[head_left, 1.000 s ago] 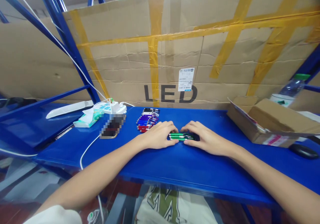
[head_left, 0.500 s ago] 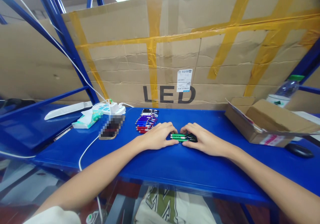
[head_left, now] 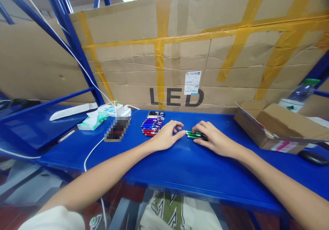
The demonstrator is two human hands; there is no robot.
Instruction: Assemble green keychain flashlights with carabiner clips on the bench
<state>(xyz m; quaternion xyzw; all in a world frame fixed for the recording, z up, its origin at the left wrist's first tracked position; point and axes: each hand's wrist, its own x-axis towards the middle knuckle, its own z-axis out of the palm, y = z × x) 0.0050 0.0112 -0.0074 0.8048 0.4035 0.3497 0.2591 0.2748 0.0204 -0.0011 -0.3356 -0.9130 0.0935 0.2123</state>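
Note:
A few green pens (head_left: 190, 136) with dark ends lie side by side on the blue tabletop. My right hand (head_left: 214, 139) is around their right ends, thumb on the near side and fingers on the far side; its palm hides part of them. Just left of the pens, my left hand (head_left: 166, 136) rests with thumb and fingers apart and nothing between them. Behind its wrist is a row of several red, blue, purple, white and black pens (head_left: 151, 124) with metal clips, partly covered by that hand.
An open cardboard box (head_left: 267, 139) stands at the right, with a black computer mouse (head_left: 313, 157) beside it. To the left are a phone (head_left: 117, 130), a tissue pack (head_left: 94, 121), a white power strip (head_left: 117, 110) and a white cable (head_left: 87, 154). A large cardboard sheet (head_left: 128, 69) backs the table (head_left: 192, 175).
My left hand has let go of the green pens' left ends and opened. The green pens now lie more spread apart under my right hand. The view has shifted slightly.

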